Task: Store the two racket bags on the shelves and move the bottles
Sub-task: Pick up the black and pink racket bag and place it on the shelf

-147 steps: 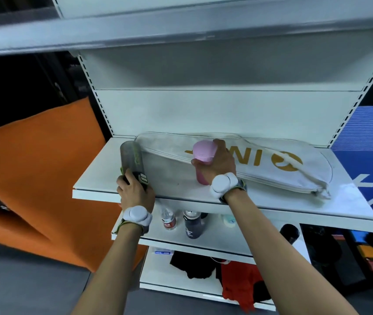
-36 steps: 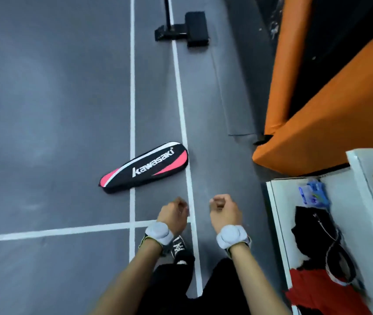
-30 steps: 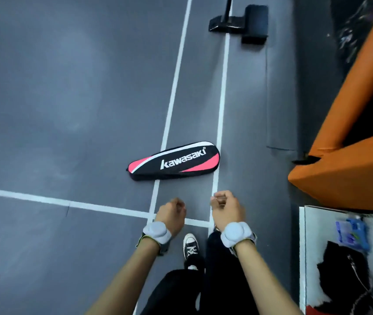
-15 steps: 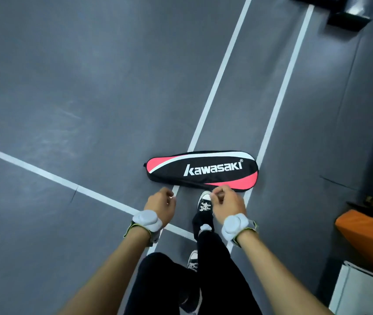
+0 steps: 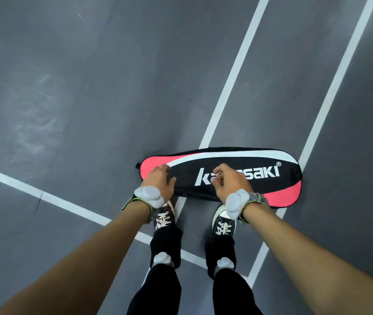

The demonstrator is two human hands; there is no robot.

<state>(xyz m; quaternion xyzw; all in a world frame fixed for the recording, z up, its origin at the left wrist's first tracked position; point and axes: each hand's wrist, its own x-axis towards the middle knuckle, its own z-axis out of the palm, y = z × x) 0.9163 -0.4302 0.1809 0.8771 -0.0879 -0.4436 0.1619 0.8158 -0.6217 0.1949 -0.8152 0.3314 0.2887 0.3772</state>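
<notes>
A black and pink racket bag point(image 5: 252, 163) with white "kawasaki" lettering lies flat on the grey court floor, right in front of my shoes. My left hand point(image 5: 159, 181) hangs over its pink left end with the fingers curled in. My right hand point(image 5: 229, 181) hovers over the lettering, also curled, and covers part of the word. Neither hand has hold of the bag; whether they touch it cannot be told. The shelves, the bottles and the white racket bag are out of view.
White court lines point(image 5: 233, 71) cross the grey floor, and the bag lies across two of them. My two dark laced shoes point(image 5: 224, 221) stand at the bag's near edge. Open floor stretches to the left and beyond the bag.
I turned from the shelf, where my hands held bottles, and walked up to the bag on the floor. Both hands, now holding nothing, have come over the bag.
</notes>
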